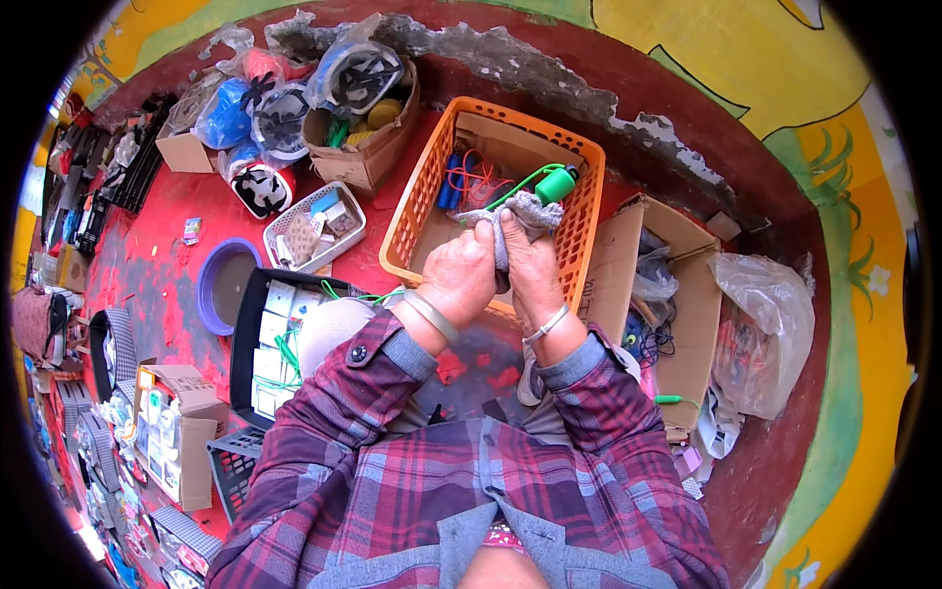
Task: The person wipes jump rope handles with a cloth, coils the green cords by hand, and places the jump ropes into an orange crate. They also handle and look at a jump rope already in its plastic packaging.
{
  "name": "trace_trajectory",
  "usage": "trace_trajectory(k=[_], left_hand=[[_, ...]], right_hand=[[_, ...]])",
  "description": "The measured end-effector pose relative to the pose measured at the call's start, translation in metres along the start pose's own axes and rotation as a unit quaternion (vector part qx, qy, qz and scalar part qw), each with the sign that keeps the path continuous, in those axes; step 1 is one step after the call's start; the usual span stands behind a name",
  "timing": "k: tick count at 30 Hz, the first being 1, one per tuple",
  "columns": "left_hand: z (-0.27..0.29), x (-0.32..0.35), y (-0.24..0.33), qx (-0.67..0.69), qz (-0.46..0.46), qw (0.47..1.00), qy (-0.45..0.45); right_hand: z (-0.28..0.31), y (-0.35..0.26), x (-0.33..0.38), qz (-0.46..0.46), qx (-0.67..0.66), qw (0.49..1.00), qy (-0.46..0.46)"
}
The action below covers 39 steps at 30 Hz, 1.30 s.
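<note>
Over the near side of an orange plastic basket (404,228), my two hands work close together on a crumpled grey cloth (535,214). My left hand (456,275) is closed, its thumb and fingers pinching the left part of the cloth. Beside it, my right hand (533,267) grips the cloth with the thumb pressed on top. A thick green handle (556,184) with a green cord, like part of a skipping rope, shows just beyond the cloth; whether my fingers also hold the cord is hidden. Blue handles (452,182) with a red cord lie inside the basket.
An open cardboard box (687,344) and a clear plastic bag (765,339) stand at right. Leftward are a white basket (339,250), a purple basin (208,304) and a black case (247,344) with green cord over it. Bagged helmets (358,79) sit by the wall.
</note>
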<state>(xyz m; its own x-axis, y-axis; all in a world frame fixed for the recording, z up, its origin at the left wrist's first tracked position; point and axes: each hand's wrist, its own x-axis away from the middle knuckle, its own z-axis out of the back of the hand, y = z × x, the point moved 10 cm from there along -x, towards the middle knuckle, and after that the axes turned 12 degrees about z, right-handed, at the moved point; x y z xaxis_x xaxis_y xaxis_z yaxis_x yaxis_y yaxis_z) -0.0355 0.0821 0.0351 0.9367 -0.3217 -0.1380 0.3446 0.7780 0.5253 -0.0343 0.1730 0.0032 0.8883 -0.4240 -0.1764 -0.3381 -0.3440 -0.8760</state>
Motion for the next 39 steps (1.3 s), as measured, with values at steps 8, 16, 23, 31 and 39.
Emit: trace_trajectory(k=[8, 16, 23, 31, 39], left_hand=[[-0.017, -0.004, 0.022, 0.388, -0.068, 0.909, -0.138], [-0.042, 0.047, 0.055, 0.728, 0.095, 0.426, -0.529], [-0.031, 0.004, 0.001, 0.337, 0.079, 0.925, -0.154], [-0.014, -0.001, -0.005, 0.096, 0.012, 0.995, 0.003], [0.027, -0.043, -0.045, 0.555, 0.077, 0.827, -0.047]], right_hand=[[0.017, -0.016, -0.017, -0.077, -0.180, 0.981, 0.007], [-0.021, -0.055, -0.012, -0.006, -0.251, 0.941, -0.227], [0.005, -0.010, -0.013, -0.105, -0.116, 0.987, -0.025], [0.008, 0.010, -0.005, -0.055, -0.060, 0.997, 0.008], [0.005, -0.022, -0.022, -0.008, 0.138, 0.979, -0.147]])
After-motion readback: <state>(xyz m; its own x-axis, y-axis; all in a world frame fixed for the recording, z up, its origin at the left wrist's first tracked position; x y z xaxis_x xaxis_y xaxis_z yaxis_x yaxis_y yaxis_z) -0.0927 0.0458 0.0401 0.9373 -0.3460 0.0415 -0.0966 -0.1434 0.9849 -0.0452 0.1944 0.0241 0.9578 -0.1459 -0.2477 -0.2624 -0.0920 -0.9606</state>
